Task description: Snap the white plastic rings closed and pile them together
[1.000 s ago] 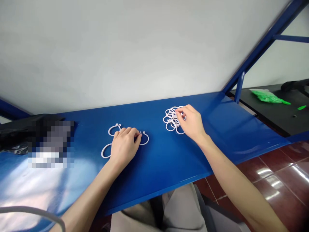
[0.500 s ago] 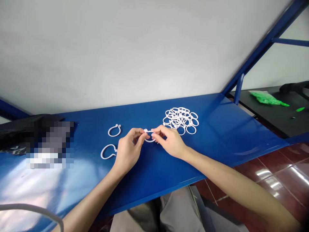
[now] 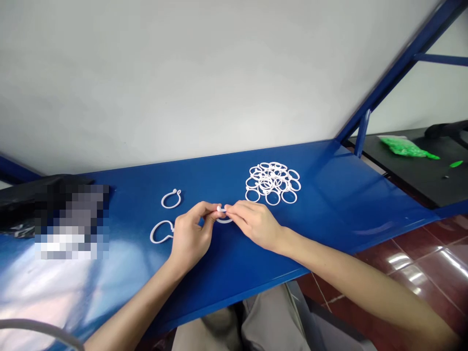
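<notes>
Both hands pinch one white shower curtain ring [image 3: 224, 221] low over the middle of the blue table. My left hand [image 3: 192, 231] has its thumb and forefinger closed at the ring's ball end, on the left. From the right, my right hand [image 3: 256, 222] grips the upper part of the same ring, and its fingers hide much of it. Left of my hands lie two loose rings: an upper ring [image 3: 163, 201] with its ball and loop ends showing, and a lower ring [image 3: 152, 234] partly covered by my left hand. A pile of rings [image 3: 272, 183] lies beyond my right hand.
The blue table [image 3: 234, 273] meets a pale wall [image 3: 219, 73] at its back. At the left lies a black bag [image 3: 18, 195] beside a blurred patch. A green packet [image 3: 404, 146] rests on a black surface beyond the blue frame [image 3: 395, 68]. A grey cable [image 3: 40, 326] crosses the lower left.
My right hand has shifted slightly left and down, closer to my left fingers. The held ring has tilted, showing less of its loop. The loose rings appear unmoved.
</notes>
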`<action>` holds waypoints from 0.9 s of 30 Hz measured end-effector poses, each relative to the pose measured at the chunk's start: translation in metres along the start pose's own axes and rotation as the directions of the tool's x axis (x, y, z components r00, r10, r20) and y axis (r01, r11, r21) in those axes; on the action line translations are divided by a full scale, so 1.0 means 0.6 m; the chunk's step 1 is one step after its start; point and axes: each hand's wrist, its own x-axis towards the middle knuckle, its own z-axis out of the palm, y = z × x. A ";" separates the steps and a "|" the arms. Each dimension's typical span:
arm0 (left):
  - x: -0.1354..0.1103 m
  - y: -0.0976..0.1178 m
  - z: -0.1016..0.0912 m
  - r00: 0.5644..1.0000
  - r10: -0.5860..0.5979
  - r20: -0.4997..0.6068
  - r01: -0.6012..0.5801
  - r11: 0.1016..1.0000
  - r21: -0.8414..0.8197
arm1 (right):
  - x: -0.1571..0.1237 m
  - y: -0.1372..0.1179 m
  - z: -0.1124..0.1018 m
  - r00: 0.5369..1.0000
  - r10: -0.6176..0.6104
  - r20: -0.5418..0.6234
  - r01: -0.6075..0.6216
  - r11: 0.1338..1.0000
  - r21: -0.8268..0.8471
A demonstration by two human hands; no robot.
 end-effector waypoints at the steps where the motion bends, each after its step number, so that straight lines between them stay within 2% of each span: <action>1: 0.001 0.000 -0.001 1.000 0.027 0.010 -0.027 1.000 0.012 | 0.001 0.000 0.000 0.999 -0.031 0.007 0.031 0.999 -0.017; 4: 0.011 0.000 -0.008 0.993 0.089 0.083 -0.095 0.993 0.072 | 0.010 0.009 -0.010 0.999 -0.034 0.003 0.034 0.999 -0.038; 7: 0.032 -0.012 -0.026 0.988 0.118 0.103 -0.140 0.959 0.245 | 0.024 0.037 -0.041 0.993 0.070 -0.098 -0.082 0.989 -0.124; 9: 0.048 -0.032 -0.046 0.990 0.130 0.046 -0.137 0.894 0.426 | 0.031 0.069 -0.072 0.962 0.168 -0.214 -0.216 0.950 -0.225; 11: 0.060 -0.061 -0.069 0.993 0.117 0.010 -0.101 0.804 0.586 | 0.032 0.105 -0.102 0.908 0.275 -0.317 -0.368 0.884 -0.288; 14: 0.070 -0.104 -0.095 0.998 0.041 0.042 -0.058 0.697 0.715 | 0.028 0.150 -0.132 0.855 0.381 -0.352 -0.489 0.820 -0.298; 17: 0.074 -0.127 -0.105 0.999 -0.012 0.051 -0.030 0.670 0.742 | 0.026 0.169 -0.138 0.849 0.422 -0.318 -0.513 0.803 -0.305; 21: 0.073 -0.128 -0.104 0.999 0.019 0.046 -0.046 0.689 0.723 | 0.028 0.171 -0.133 0.860 0.431 -0.274 -0.507 0.782 -0.362; 24: 0.073 -0.129 -0.103 0.999 0.001 0.049 -0.035 0.714 0.699 | 0.028 0.166 -0.136 0.853 0.431 -0.294 -0.517 0.774 -0.365; 27: 0.075 -0.138 -0.106 1.000 -0.019 0.003 0.011 0.728 0.685 | 0.026 0.156 -0.137 0.856 0.394 -0.335 -0.505 0.779 -0.371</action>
